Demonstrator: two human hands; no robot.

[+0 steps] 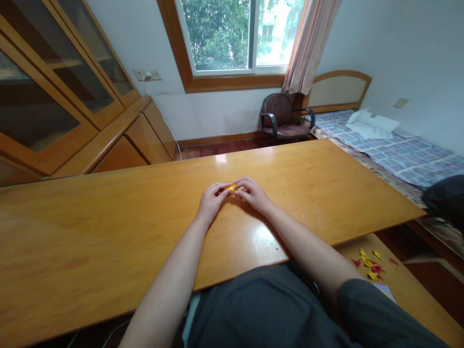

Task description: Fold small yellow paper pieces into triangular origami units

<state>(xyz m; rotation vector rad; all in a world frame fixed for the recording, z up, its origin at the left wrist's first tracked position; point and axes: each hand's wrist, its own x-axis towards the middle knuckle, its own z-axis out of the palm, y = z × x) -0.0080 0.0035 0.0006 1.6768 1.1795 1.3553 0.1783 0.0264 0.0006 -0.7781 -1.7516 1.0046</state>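
Note:
A small piece of folded yellow paper [232, 188] is held just above the wooden table [145, 232], between both sets of fingertips. My left hand [213, 199] pinches its left side, thumb and fingers closed. From the other side, my right hand [253, 194] grips it in the same way, index finger curled over the top. Fingers cover much of the paper, so its exact folded shape cannot be made out.
On a lower wooden surface [416, 285] at right lie several yellow and red folded paper figures [370, 265], by a purplish-white packet [384, 291]. A maroon armchair [277, 113] stands beyond the table. A bed [395, 150] is at right, a glass-doored cabinet [83, 113] at left.

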